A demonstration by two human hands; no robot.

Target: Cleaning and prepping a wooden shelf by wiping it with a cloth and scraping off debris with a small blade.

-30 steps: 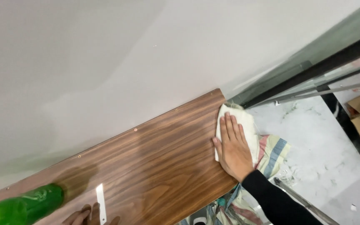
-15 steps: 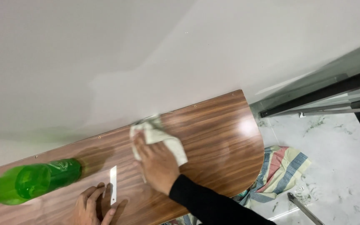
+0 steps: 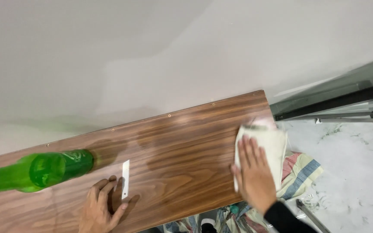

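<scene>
My right hand (image 3: 254,173) presses flat on a white cloth (image 3: 269,147) at the right end of a brown wooden shelf (image 3: 182,146) fixed to a pale wall. Part of the cloth hangs over the shelf's right edge. My left hand (image 3: 102,209) rests on the shelf near its front edge, fingers spread, fingertips touching a small white flat blade-like tool (image 3: 125,178). A green plastic bottle (image 3: 35,171) stands on the shelf to the left of that hand.
A striped multicoloured cloth (image 3: 301,170) lies on the marble floor (image 3: 350,172) below the shelf's right end. A glass panel with a black metal frame (image 3: 337,101) stands at the right. The pale wall (image 3: 152,56) fills the upper view.
My right hand swept the white cloth from the shelf's right end to the middle and back to the right end. My left hand has come further into view by the white tool.
</scene>
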